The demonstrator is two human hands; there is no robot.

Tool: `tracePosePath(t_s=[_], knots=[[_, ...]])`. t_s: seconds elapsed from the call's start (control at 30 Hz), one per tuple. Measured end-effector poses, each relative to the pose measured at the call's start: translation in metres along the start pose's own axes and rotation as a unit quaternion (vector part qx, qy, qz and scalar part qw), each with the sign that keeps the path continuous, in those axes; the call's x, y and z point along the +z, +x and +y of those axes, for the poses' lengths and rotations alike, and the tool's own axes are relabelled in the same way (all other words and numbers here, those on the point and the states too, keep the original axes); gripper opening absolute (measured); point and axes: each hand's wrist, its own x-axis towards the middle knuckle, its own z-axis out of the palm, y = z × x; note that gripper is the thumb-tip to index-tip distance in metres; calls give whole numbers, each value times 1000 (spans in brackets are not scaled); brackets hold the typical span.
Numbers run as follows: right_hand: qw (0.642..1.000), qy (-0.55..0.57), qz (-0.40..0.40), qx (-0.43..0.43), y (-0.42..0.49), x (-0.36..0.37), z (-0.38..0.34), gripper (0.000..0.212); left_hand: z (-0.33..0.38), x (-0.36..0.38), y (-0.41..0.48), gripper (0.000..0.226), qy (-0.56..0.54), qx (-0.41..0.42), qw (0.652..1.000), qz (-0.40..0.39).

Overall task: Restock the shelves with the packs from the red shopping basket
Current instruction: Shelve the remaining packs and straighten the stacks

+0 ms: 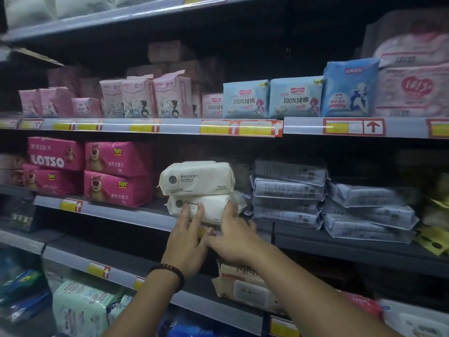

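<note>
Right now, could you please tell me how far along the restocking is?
The upper white pack already lies stacked. The left hand and right hand press on the lower white pack on the shelf. What remains is unclear: the red basket is out of view.

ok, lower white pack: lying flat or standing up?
Flat. Lower white pack lies on the shelf under the upper white pack; left hand and right hand touch its front.

The two cream wipe packs (196,178) are soft, matt plastic film. Left of them the pink packs (116,173) shine glossier; right of them the grey packs (289,188) look crinkled. The shelf (116,213) edge below is smooth grey metal.
</note>
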Motion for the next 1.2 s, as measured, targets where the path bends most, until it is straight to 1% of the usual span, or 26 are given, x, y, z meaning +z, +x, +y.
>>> tracePosePath(t_s=[0.1, 0.2, 0.27, 0.33, 0.37, 0.43, 0.47, 0.5, 0.53, 0.57, 0.63, 0.67, 0.73, 0.8, 0.9, 0.97, 1.03, 1.07, 1.1, 1.17, 1.2], knots=[[1000, 6, -4, 1, 3, 3, -2, 105, -2, -6, 6, 81, -4, -1, 999, -35], [1000, 11, -24, -4, 2, -5, -7, 111, -3, -13, 8, 86, -36, -11, 998, -57], [999, 12, -31, -13, -2, -9, -9, 111, -4, -18, 5, 79, -62, -6, 996, -57], [1000, 1, -13, -15, -4, -10, -8, 100, -7, -26, 4, 68, -83, 1, 996, -42], [1000, -5, -1, -18, -3, -9, -8, 92, -9, -32, 5, 61, -99, 2, 995, -12], [1000, -16, 6, -16, 0, -8, -9, 82, -13, -47, 11, 45, -119, -18, 986, 112], [1000, -19, 3, -11, 1, -8, -11, 80, -15, -54, 17, 45, -119, -46, 975, 181], [1000, -19, 3, -12, 2, -8, -13, 79, -16, -61, 24, 52, -118, -75, 962, 233], [1000, -19, 4, -13, 3, -8, -14, 77, -17, -67, 32, 62, -124, -103, 955, 250], [1000, -18, 3, -16, 2, -9, -15, 76, -16, -72, 40, 73, -139, -124, 954, 236], [1000, -13, -3, -23, 1, -10, -13, 72, -15, -76, 54, 86, -191, -130, 959, 163], [1000, -13, -10, -24, 0, -11, -10, 71, -15, -75, 60, 85, -225, -125, 958, 129], [999, -13, -19, -24, -2, -15, -6, 68, -13, -73, 71, 73, -279, -117, 951, 70], [1000, -11, -18, -22, -1, -20, -2, 65, -15, -68, 81, 61, -269, -116, 955, 48], [1000, -17, -3, -15, 2, -24, 2, 66, -16, -68, 92, 60, -225, -113, 967, 23], [999, 7, 32, -5, 3, -24, 4, 69, -20, -69, 100, 64, -202, -110, 973, 12], [996, 30, 87, -4, 2, -21, 6, 67, -23, -69, 104, 64, -183, -106, 977, 5], [993, 32, 110, -14, 1, -20, 7, 71, -24, -67, 105, 62, -183, -103, 978, 10], [991, 36, 124, -30, 0, -18, 7, 82, -27, -64, 106, 59, -186, -99, 977, 18], [989, 54, 128, -53, -2, -13, 5, 106, -27, -57, 105, 46, -197, -85, 976, 32], [988, 64, 130, -51, -2, -11, 3, 114, -27, -55, 104, 39, -202, -80, 975, 39]])
